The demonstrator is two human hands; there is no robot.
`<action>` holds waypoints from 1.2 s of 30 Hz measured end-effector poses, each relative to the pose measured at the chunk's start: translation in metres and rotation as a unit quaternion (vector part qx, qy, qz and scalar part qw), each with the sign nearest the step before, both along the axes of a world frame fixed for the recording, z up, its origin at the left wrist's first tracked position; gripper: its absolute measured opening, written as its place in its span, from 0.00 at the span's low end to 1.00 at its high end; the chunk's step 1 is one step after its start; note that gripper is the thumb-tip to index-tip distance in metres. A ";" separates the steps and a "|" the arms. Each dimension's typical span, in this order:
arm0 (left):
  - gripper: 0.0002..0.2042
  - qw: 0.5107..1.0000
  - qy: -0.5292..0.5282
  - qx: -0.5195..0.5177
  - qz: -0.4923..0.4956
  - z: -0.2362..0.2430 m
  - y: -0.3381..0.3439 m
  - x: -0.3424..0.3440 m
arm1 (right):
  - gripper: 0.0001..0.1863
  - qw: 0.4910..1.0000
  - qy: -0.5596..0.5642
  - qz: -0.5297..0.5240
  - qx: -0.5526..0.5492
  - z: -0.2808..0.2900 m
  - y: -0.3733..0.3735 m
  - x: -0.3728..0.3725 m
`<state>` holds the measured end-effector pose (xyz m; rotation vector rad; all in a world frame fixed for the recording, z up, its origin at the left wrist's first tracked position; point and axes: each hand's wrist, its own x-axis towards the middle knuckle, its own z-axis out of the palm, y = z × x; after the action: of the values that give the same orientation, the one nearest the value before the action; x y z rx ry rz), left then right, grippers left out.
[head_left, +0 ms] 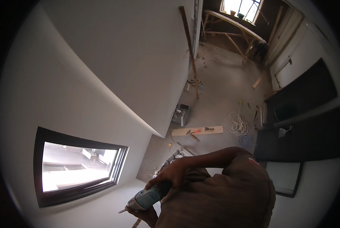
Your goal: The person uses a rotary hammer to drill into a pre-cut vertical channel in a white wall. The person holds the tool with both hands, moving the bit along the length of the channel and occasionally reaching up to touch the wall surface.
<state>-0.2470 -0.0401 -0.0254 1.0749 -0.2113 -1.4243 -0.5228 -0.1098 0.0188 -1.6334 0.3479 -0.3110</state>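
Note:
A teal and grey power drill point(145, 199) lies across the lower left, in front of my brown shirt. Its thin bit point(122, 211) points left and stands clear of the wall. My right hand point(171, 173) comes from the upper side and wraps round the rear of the drill. Below the tool, my left hand point(148, 216) cups the front housing, its fingers curled under near the bit. The handle and trigger are hidden behind the right hand and shirt. Past the right hand, metal tubing point(173, 156) shows near the floor.
A framed window point(78, 165) is set in the left wall. On the floor lie a board point(217, 129) with a scraper point(209, 129), a hammer point(193, 135), coiled cord point(236, 124) and a grey toolbox point(181, 114). Dark panels point(303, 133) stand right; a wooden trestle point(234, 23) stands far back.

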 end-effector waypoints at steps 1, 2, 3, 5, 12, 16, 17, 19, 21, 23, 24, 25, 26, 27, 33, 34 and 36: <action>0.29 1.000 -0.025 -0.004 0.003 -0.001 -0.001 -0.003 | 0.47 0.999 -0.023 0.018 0.034 -0.005 -0.001 -0.009; 0.28 0.997 -0.079 -0.004 0.000 -0.001 -0.001 -0.006 | 0.46 0.996 -0.048 0.038 0.068 -0.010 -0.002 -0.017; 0.27 0.991 -0.134 -0.006 -0.001 0.011 -0.005 -0.018 | 0.44 0.991 -0.027 0.035 0.129 -0.011 -0.007 -0.025; 0.26 0.973 -0.226 -0.034 -0.037 0.006 -0.011 -0.020 | 0.43 0.968 0.017 0.028 0.247 -0.012 -0.016 -0.041; 0.26 0.955 -0.263 -0.065 -0.120 0.007 -0.049 -0.048 | 0.49 0.988 0.043 -0.097 0.112 -0.050 -0.029 0.007; 0.30 0.963 -0.221 -0.073 -0.134 0.006 -0.063 -0.078 | 0.52 0.985 0.069 -0.062 0.144 -0.043 -0.031 -0.010; 0.30 0.963 -0.216 -0.081 -0.140 0.002 -0.066 -0.083 | 0.51 0.985 0.046 -0.088 0.140 -0.054 -0.031 -0.009; 0.30 0.965 -0.202 -0.093 -0.137 0.008 -0.064 -0.100 | 0.50 0.985 0.049 -0.085 0.143 -0.056 -0.030 -0.018; 0.29 0.966 -0.190 -0.082 -0.156 0.002 -0.063 -0.106 | 0.49 0.983 0.066 -0.091 0.144 -0.062 -0.028 -0.024; 0.30 0.964 -0.192 -0.084 -0.165 -0.004 -0.060 -0.116 | 0.47 0.979 0.097 -0.105 0.144 -0.075 -0.027 -0.028; 0.30 0.964 -0.185 -0.082 -0.174 -0.011 -0.057 -0.118 | 0.46 0.978 0.105 -0.107 0.145 -0.078 -0.026 -0.030; 0.30 0.964 -0.177 -0.082 -0.183 -0.020 -0.055 -0.118 | 0.45 0.977 0.114 -0.109 0.145 -0.079 -0.024 -0.033; 0.30 0.964 -0.169 -0.081 -0.191 -0.031 -0.055 -0.117 | 0.43 0.975 0.123 -0.110 0.146 -0.081 -0.022 -0.038; 0.31 0.969 -0.117 -0.077 -0.203 -0.047 -0.056 -0.113 | 0.43 0.974 0.102 -0.122 0.161 -0.088 -0.020 -0.045; 0.32 0.837 -0.295 -0.107 -0.448 -0.091 -0.054 -0.057 | 0.42 0.959 0.152 -0.124 0.207 -0.125 -0.026 -0.060; 0.31 0.797 -0.331 -0.097 -0.496 -0.120 -0.056 -0.033 | 0.44 0.950 0.198 -0.110 0.215 -0.130 -0.029 -0.062; 0.27 0.810 -0.378 -0.018 -0.448 -0.173 -0.043 0.003 | 0.47 0.926 0.301 -0.214 0.076 -0.166 -0.025 -0.064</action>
<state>-0.2438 -0.0835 -0.1987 1.5677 -1.4838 -1.6829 -0.5872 -0.1352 -0.1469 -1.4596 1.1783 -0.0914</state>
